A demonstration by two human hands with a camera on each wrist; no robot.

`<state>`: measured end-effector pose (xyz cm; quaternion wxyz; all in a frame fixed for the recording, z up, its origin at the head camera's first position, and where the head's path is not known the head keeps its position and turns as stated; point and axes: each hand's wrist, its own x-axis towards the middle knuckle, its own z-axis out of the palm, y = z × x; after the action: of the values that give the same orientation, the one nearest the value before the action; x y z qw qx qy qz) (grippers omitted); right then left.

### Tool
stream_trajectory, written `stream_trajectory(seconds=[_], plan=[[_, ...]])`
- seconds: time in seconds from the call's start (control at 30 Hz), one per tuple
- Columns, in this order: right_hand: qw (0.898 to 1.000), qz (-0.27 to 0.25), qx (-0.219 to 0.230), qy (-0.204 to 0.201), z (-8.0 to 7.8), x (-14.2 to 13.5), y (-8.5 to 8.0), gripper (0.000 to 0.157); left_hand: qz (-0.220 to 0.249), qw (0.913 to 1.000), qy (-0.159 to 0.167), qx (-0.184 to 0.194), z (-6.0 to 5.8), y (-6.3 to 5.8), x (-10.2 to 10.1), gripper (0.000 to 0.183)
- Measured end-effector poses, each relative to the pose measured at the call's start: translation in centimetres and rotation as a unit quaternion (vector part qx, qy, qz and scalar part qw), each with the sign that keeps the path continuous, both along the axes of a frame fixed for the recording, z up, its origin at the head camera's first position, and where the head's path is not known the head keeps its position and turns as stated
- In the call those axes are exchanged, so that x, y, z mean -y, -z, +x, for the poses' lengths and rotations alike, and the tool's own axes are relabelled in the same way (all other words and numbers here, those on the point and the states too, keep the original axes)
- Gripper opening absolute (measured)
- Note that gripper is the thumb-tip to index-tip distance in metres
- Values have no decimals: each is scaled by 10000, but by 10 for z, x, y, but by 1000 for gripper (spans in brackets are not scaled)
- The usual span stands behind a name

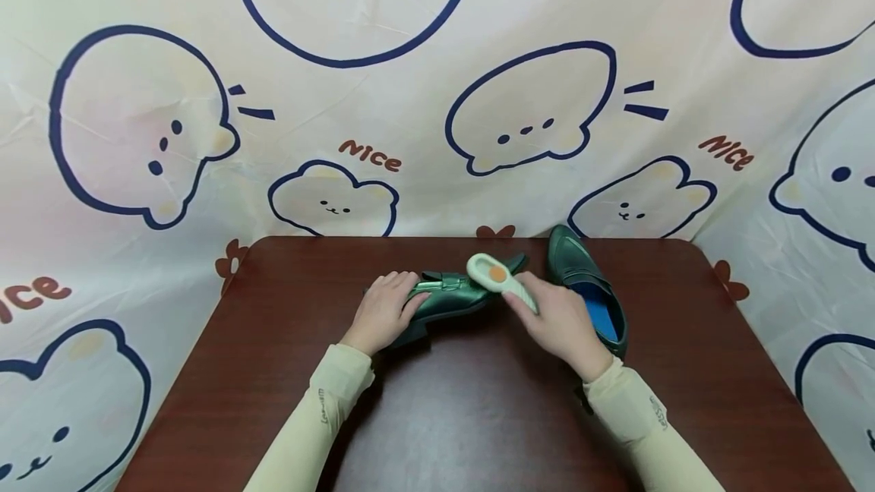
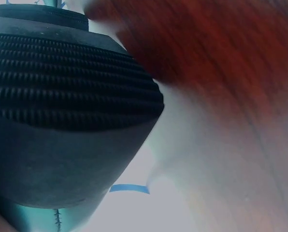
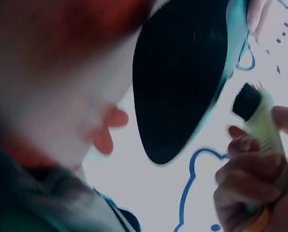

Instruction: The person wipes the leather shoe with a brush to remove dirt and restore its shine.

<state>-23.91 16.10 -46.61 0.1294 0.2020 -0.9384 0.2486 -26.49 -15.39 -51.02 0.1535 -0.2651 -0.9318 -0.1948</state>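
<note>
My left hand (image 1: 384,311) grips a dark green loafer (image 1: 447,298) at its heel end and opening, toe pointing right and raised over the table. Its ridged dark heel (image 2: 62,82) fills the left of the left wrist view, and the smooth black sole (image 3: 180,82) shows in the right wrist view. In my right hand (image 1: 559,321) is a pale green shoe brush (image 1: 484,270) with an orange spot, held by the handle with fingers wrapped round it. The brush overlaps the loafer's toe in the head view. Its short black bristles (image 3: 246,101) show beside the shoe in the right wrist view.
A second green loafer (image 1: 573,260) with a blue insole stands on the brown table (image 1: 478,424), just beyond my right hand. Behind the table's far edge hangs a pale cloth (image 1: 410,112) with cartoon outlines.
</note>
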Motion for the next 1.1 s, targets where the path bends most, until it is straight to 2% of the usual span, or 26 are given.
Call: stream_trajectory(seconds=[0.1, 0.2, 0.3, 0.43, 0.63, 0.87, 1.1], plan=[[9988, 62, 81, -475, 6, 6, 9, 31, 45, 10000, -22, 18, 0, 1, 0, 25], [9978, 239, -116, -614, 9, 9, 17, 35, 75, 10000, -35, 54, -1, 1, 0, 25], [9982, 254, -326, -435, 10, 8, 23, 38, 61, 9999, -54, 86, -1, 1, 1, 24], [9991, 77, -354, -198, 9, 6, 24, 40, 118, 9998, -81, 113, -2, 0, 1, 24], [9998, -3, -161, -116, 5, 1, 19, 42, 115, 9999, -61, 105, -3, -1, 2, 24], [9982, -52, -118, 578, -4, -13, 8, 44, 56, 10000, -69, 21, -4, -2, 2, 22], [9969, 148, -132, 759, -12, -21, 0, 43, 79, 9999, -131, 28, -6, 1, 2, 21]])
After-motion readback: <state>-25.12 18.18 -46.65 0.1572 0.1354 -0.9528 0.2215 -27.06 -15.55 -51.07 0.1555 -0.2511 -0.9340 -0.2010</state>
